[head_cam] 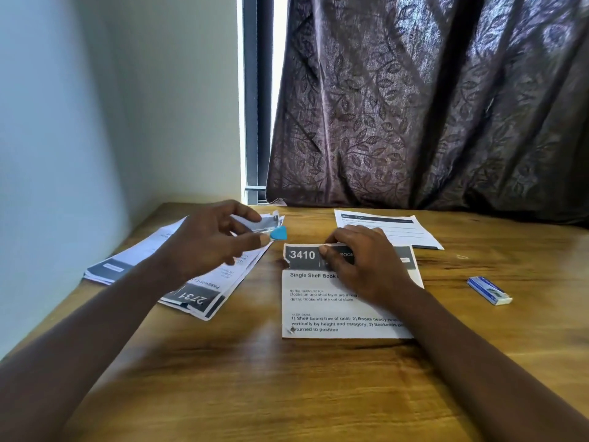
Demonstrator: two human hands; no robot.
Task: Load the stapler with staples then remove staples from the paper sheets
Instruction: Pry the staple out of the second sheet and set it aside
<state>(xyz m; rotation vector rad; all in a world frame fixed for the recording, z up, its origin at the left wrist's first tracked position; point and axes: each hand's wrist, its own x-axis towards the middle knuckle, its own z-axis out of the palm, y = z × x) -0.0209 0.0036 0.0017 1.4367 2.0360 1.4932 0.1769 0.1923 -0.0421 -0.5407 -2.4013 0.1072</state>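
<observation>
A printed sheet headed "3410" (318,301) lies flat on the wooden table (287,393) in front of me. My right hand (363,263) rests on its dark header, thumb on the print and fingers curled over the top edge. My left hand (207,244) hovers above the left stack of sheets (140,260) and pinches a small blue tool (279,233). Only the tool's blue tip shows past my thumb. A small blue and white staple box (489,290) lies on the table to the right.
Another printed sheet (387,229) lies at the back right, near a dark patterned curtain (430,106). A white wall (79,122) borders the table on the left. The left stack overhangs the table's left side, with a sheet marked "2731" on top.
</observation>
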